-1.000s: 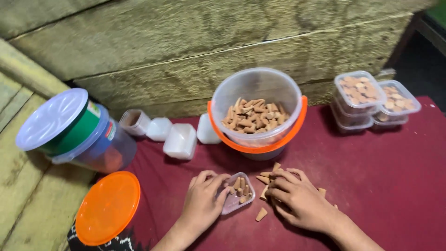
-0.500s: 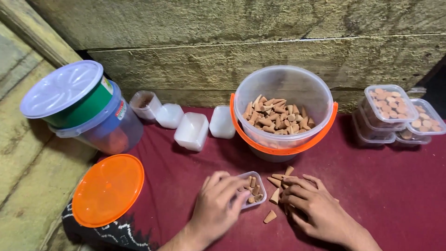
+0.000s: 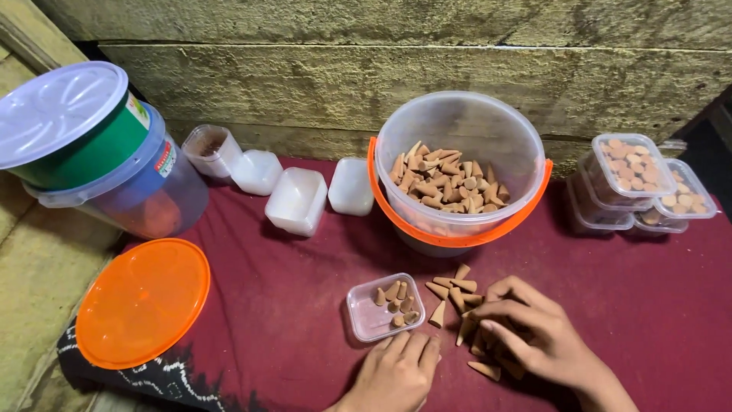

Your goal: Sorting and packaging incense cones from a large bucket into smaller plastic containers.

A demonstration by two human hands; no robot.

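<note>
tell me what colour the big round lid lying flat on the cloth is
Orange lid, seen from the head view.

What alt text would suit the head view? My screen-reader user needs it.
Two hands work over small brown cones loose on a maroon cloth: the right hand rests on the pile, the left hand lies flat just below a small clear tray holding a few cones. Behind stands a clear bucket of cones.

Small home workshop, hand-packing setup. Rough, worn plank wall [image 3: 427, 69] behind. Maroon cloth [image 3: 290, 305] spread as work surface. Clear bucket [image 3: 457, 164] of clay-coloured cones, loose cones [image 3: 451, 291] beside small clear box [image 3: 383, 307]. Filled boxes stacked [image 3: 633, 175], empty ones waiting [image 3: 297, 200].
</note>
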